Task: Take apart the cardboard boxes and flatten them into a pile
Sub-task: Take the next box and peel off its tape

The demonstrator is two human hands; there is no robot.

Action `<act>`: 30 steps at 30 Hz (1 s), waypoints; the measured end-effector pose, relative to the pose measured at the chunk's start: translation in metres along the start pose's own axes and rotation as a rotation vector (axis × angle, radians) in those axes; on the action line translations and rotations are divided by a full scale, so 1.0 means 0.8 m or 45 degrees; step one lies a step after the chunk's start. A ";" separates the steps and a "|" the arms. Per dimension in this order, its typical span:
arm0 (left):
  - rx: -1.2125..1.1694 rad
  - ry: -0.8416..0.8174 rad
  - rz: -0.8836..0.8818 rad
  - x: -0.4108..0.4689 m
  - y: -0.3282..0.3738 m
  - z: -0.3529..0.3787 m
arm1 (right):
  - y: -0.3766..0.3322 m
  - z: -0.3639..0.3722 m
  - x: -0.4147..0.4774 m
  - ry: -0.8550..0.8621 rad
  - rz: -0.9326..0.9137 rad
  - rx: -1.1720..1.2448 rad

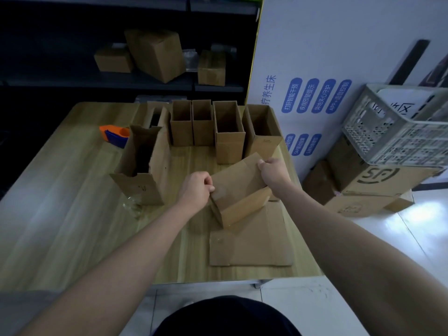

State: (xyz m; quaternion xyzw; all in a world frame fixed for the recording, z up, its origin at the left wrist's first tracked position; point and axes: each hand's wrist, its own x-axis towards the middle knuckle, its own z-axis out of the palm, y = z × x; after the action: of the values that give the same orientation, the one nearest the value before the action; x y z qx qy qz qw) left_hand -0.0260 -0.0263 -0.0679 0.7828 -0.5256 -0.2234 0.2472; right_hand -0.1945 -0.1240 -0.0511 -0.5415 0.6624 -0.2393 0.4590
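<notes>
I hold a small brown cardboard box (238,190) tilted above the wooden table (72,214). My left hand (197,187) grips its near left corner, and my right hand (272,172) grips its far right edge. Under the box lies a pile of flattened cardboard (249,241) by the table's front right. Several open upright boxes stand in a row at the back: two narrow ones (192,123), a taller one (229,132) and a wider one (263,132). A larger opened box (143,166) with loose flaps stands at the left.
An orange and blue tape dispenser (115,135) lies at the table's left back. Crumpled clear tape (132,206) sits by the large box. Right of the table are stacked printed cartons (373,183), a grey plastic crate (397,124) and a white sign board (327,57). Dark shelves (155,54) hold more boxes.
</notes>
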 end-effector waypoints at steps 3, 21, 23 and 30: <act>-0.024 0.014 0.063 -0.001 -0.007 0.002 | 0.000 0.002 0.003 0.016 -0.034 -0.031; 0.162 -0.032 0.247 0.010 -0.010 0.010 | -0.002 0.009 0.007 0.121 -0.061 -0.164; 0.134 -0.043 0.289 0.012 -0.014 0.012 | 0.000 0.009 0.009 0.127 -0.047 -0.156; 0.078 0.090 0.302 0.016 -0.012 0.011 | 0.007 0.008 0.013 0.137 -0.028 -0.148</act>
State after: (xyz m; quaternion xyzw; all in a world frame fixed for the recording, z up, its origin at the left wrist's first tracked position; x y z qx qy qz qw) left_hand -0.0202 -0.0365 -0.0817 0.7297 -0.6119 -0.1488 0.2664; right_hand -0.1916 -0.1313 -0.0622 -0.5607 0.6930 -0.2344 0.3879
